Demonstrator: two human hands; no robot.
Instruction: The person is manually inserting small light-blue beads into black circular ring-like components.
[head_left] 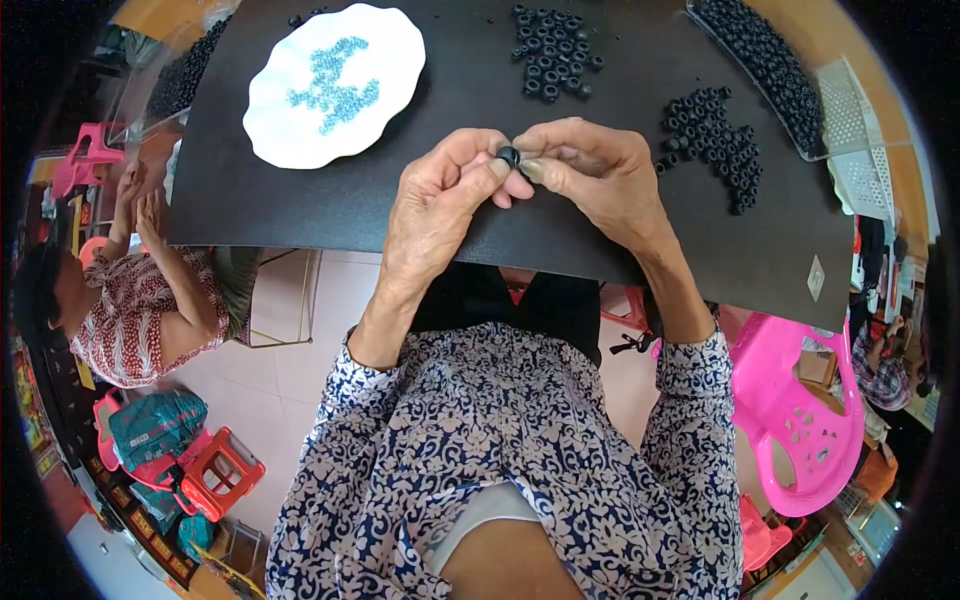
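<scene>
My left hand (432,200) pinches a small round black piece (509,156) between thumb and fingers, just above the table's near edge. Against its right side press the thumb and fingertips of my right hand (605,185); whatever they pinch is too small to make out. Left of my hands lies a white wavy-rimmed plate (280,142) with a scatter of small clear bluish pieces (338,88) on it. Beyond my hands is a loose group of black ring-shaped pieces (552,52). Another heap of black rings (712,142) sits to the right.
A clear tray full of black pieces (762,70) stands at the far right, beside a white perforated basket (850,130). More black pieces (185,75) fill a container at the far left. A pink chair (800,430) stands low right. Another person (150,300) sits at the left.
</scene>
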